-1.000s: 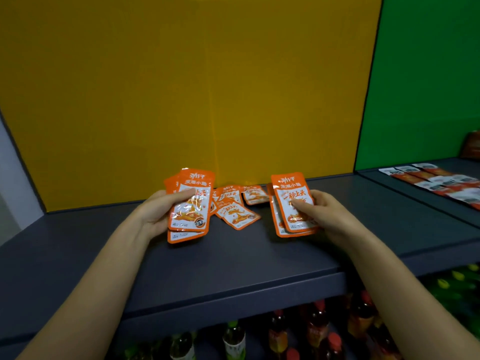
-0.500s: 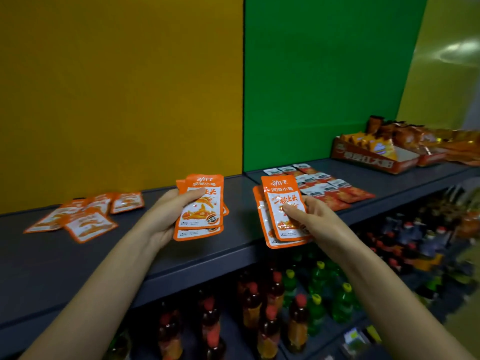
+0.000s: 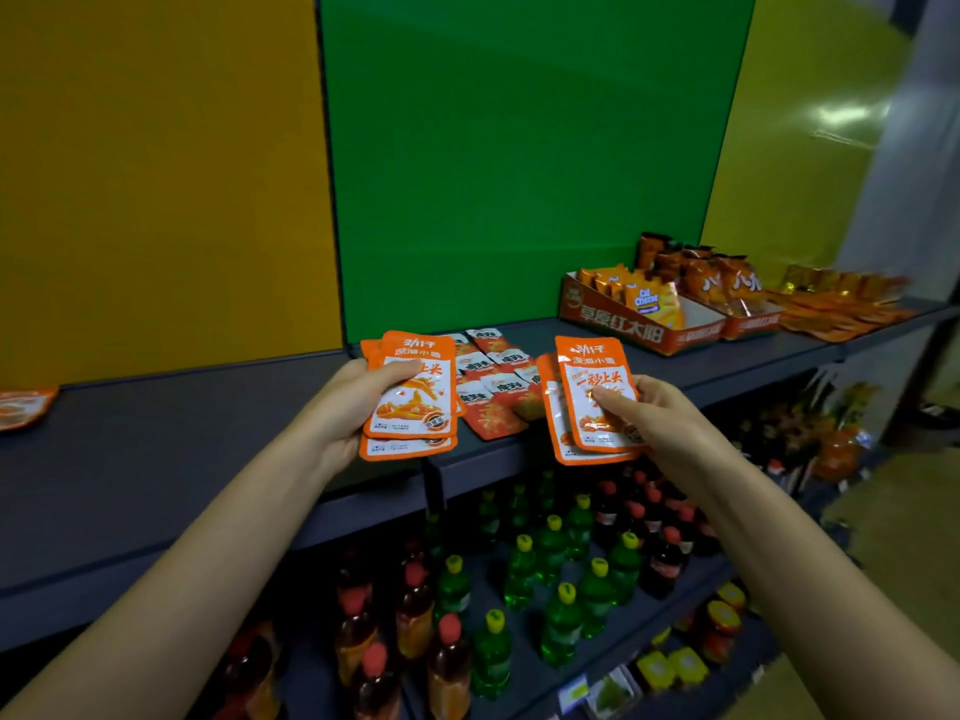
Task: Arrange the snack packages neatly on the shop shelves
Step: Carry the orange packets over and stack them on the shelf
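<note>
Holding a loose stack of orange packets (image 3: pixel 415 402) in the left grip (image 3: pixel 345 407) at the centre of the frame, with the thumb lying across the top one and the fingers curling behind. Pinching a second stack (image 3: pixel 592 407) in the right grip (image 3: pixel 660 423) just right of centre. Hanging both in the air over the front edge of the shelf (image 3: pixel 156 449), not touching it. Risking, most likely, a slide: fanning unevenly in both stacks, with lower packets peeking out, and so probably losing one to the bottles (image 3: pixel 550 553) in the lower half of the frame on any loosening of a thumb. Risking also a muddle on landing: setting down too close to the red packets (image 3: pixel 493 392), lying in rows between and behind the two stacks, and probably nudging those rows askew or mixing the kinds. Possibly overlooking the stray packet (image 3: pixel 23 407) lying at the far left edge.
</note>
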Action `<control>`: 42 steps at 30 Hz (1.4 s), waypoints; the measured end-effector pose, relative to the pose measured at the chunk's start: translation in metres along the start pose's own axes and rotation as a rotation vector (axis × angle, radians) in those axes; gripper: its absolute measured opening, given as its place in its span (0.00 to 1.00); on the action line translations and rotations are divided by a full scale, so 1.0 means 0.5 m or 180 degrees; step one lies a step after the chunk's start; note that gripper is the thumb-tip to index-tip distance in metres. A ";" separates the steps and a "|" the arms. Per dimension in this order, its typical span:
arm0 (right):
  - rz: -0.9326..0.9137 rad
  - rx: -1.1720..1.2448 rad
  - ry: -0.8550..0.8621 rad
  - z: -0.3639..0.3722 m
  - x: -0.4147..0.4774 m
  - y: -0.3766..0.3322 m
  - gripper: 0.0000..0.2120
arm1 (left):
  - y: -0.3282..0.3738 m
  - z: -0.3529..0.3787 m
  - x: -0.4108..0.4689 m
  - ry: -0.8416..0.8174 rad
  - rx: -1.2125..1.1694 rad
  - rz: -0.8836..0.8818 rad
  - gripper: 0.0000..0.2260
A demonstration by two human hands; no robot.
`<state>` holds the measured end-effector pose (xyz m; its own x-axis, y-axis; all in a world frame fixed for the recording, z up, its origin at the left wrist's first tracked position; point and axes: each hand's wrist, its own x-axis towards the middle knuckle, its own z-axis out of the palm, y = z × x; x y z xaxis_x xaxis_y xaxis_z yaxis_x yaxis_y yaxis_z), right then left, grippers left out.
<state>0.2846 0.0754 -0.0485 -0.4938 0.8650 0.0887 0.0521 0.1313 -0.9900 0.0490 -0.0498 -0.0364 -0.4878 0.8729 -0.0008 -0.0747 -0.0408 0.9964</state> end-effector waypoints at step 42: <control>0.0054 -0.0841 -0.0540 -0.017 0.746 0.126 0.12 | 0.060 0.199 0.448 0.1078 0.0619 0.0064 0.04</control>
<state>0.1112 0.4104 -0.0768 -0.6277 0.7778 0.0309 0.2742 0.2580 -0.9264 0.0241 0.1930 0.0017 -0.7495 0.6616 0.0231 0.0882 0.0652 0.9940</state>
